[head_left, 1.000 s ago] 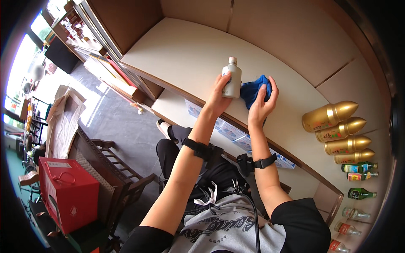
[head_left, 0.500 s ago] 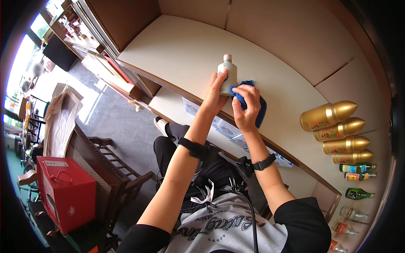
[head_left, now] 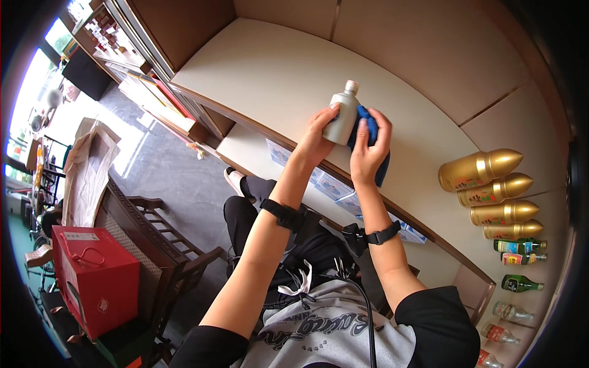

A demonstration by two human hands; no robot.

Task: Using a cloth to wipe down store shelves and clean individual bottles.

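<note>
A pale grey-white bottle with a pinkish cap is tilted slightly to the right above the cream shelf. My left hand is closed round its lower left side. In my right hand is a blue cloth, pressed against the bottle's right side, with its loose end hanging below the fingers. The fingers of my right hand are bent over the cloth. The bottle's base is partly behind my left hand.
Several gold bullet-shaped bottles lie along the shelf's right end. Beyond them come green bottles and clear glass bottles. Blue-white boxes sit on the lower shelf. A red box and a dark wooden chair stand at left.
The bottle has shifted right and now leans rightward. My right hand and the cloth have moved from the bottle's lower front up along its right side.
</note>
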